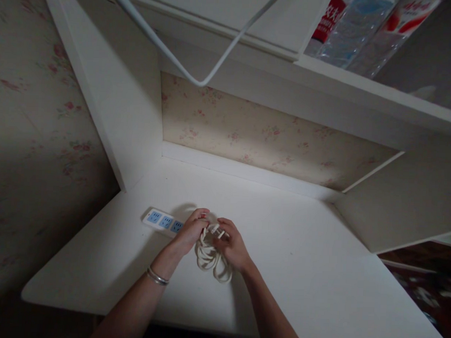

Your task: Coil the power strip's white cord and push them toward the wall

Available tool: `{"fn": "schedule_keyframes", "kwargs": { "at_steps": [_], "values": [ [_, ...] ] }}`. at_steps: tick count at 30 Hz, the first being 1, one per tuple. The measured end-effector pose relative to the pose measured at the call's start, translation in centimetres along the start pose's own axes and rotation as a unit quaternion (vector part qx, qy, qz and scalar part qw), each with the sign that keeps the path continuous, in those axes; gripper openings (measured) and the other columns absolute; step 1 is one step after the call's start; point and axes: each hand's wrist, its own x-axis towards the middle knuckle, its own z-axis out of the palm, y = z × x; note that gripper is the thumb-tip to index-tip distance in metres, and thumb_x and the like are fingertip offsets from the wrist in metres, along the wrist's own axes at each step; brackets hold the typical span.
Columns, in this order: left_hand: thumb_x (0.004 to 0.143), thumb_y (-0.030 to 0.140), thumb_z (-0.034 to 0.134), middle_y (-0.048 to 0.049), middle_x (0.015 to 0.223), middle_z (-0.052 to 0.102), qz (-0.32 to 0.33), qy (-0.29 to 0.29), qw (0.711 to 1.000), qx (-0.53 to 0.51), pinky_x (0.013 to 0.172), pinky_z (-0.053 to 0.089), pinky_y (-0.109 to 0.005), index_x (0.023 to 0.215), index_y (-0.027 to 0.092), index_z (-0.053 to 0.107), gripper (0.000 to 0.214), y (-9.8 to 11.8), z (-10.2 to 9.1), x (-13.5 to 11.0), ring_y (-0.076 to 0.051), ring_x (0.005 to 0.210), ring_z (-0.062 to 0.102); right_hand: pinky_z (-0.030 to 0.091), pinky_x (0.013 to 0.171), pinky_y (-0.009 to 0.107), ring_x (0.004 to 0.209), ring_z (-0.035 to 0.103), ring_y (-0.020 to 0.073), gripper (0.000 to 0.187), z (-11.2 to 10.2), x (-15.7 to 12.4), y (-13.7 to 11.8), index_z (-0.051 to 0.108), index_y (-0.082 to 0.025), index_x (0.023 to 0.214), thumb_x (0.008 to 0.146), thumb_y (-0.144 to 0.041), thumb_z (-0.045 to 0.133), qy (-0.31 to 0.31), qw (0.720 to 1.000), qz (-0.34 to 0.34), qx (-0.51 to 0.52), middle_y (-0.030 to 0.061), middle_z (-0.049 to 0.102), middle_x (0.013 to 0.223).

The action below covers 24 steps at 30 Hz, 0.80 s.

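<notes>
A white power strip (pixel 162 220) with blue sockets lies on the white desk (pixel 299 270). Its white cable is wound into a coil (pixel 210 259) that rests on the desk between my hands. My left hand (pixel 191 231), with a bracelet on the wrist, is curled over the top of the coil beside the strip. Fingers of my right hand (pixel 233 245) are closed on the coil's right side, near a small white plug or tie at the top.
A white side panel (pixel 113 96) rises at the left and a floral back wall (pixel 271 136) stands behind. Overhead is a shelf (pixel 376 95) with plastic bottles (pixel 359 30). A white cord (pixel 200 54) hangs above.
</notes>
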Motion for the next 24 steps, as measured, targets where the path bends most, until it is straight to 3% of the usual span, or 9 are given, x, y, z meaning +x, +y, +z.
{"fn": "schedule_keyframes", "kwargs": {
  "at_steps": [5,8,10,12,15,17,20,24],
  "values": [
    [0.065,0.011,0.049,-0.0053,0.085,0.068,0.013,-0.048,0.999,0.012,0.07,0.048,-0.027,0.084,0.014,0.064,0.024,0.4,1.3,-0.7,-0.017,0.079,0.063,0.043,0.096,0.032,0.105,0.057,0.0187,0.026,0.6,0.2,-1.9,0.068,-0.022,0.1,0.075,-0.024,0.068,0.028,0.997,-0.027,-0.069,0.0066,0.061,0.111],
    [0.076,0.013,0.045,-0.0077,0.088,0.068,0.083,-0.028,0.987,0.135,0.076,0.049,-0.031,0.084,0.015,0.064,0.021,0.4,1.6,-1.2,-0.019,0.084,0.063,0.045,0.09,0.03,0.097,0.06,0.0182,0.021,0.7,0.1,-2.3,0.067,-0.022,0.099,0.078,-0.028,0.065,0.041,0.993,-0.023,-0.11,0.0056,0.065,0.104],
    [0.084,0.018,0.043,-0.009,0.093,0.067,0.179,0.008,0.946,0.269,0.082,0.048,-0.034,0.087,0.016,0.063,0.02,0.5,1.4,-1.6,-0.02,0.091,0.062,0.046,0.083,0.028,0.09,0.061,0.0172,0.022,0.3,0.0,-2.3,0.066,-0.021,0.101,0.081,-0.028,0.061,0.038,0.988,-0.01,-0.15,0.0051,0.067,0.099],
    [0.091,0.022,0.041,-0.0087,0.1,0.066,0.265,0.007,0.88,0.394,0.09,0.044,-0.037,0.097,0.018,0.062,0.022,0.5,0.8,-2.0,-0.021,0.097,0.06,0.045,0.078,0.026,0.083,0.063,0.0166,0.022,-0.3,0.0,-2.4,0.067,-0.021,0.101,0.083,-0.029,0.058,0.035,0.98,0.004,-0.195,0.0052,0.069,0.096],
    [0.096,0.025,0.037,-0.0044,0.1,0.068,0.321,-0.066,0.792,0.514,0.102,0.035,-0.042,0.106,0.022,0.06,0.025,0.7,-0.5,-2.6,-0.019,0.095,0.061,0.043,0.069,0.024,0.075,0.063,0.0161,0.022,-1.3,0.2,-2.3,0.068,-0.021,0.096,0.083,-0.035,0.056,0.016,0.969,0.023,-0.246,0.0049,0.071,0.087],
    [0.097,0.028,0.035,-0.0027,0.092,0.069,0.331,-0.106,0.747,0.567,0.103,0.032,-0.043,0.097,0.022,0.062,0.027,0.9,-1.4,-3.0,-0.018,0.089,0.062,0.041,0.063,0.023,0.069,0.062,0.0154,0.024,-1.8,0.5,-2.2,0.068,-0.021,0.094,0.084,-0.038,0.056,0.005,0.966,0.037,-0.256,0.0044,0.071,0.079],
    [0.098,0.03,0.033,-0.0033,0.085,0.067,0.337,-0.121,0.705,0.612,0.094,0.037,-0.04,0.085,0.021,0.062,0.034,1.1,-2.0,-3.6,-0.019,0.088,0.059,0.039,0.058,0.022,0.061,0.059,0.0138,0.027,-2.5,1.3,-1.4,0.069,-0.019,0.089,0.082,-0.041,0.055,0.006,0.97,0.06,-0.234,0.0035,0.069,0.071],
    [0.098,0.028,0.033,-0.004,0.092,0.066,0.344,-0.1,0.698,0.62,0.093,0.036,-0.037,0.092,0.021,0.063,0.031,0.9,-1.9,-3.9,-0.018,0.094,0.056,0.038,0.055,0.022,0.057,0.055,0.0126,0.024,-4.2,2.5,0.6,0.069,-0.017,0.076,0.075,-0.04,0.06,0.052,0.981,0.124,-0.14,0.0017,0.066,0.064]
  ]
}}
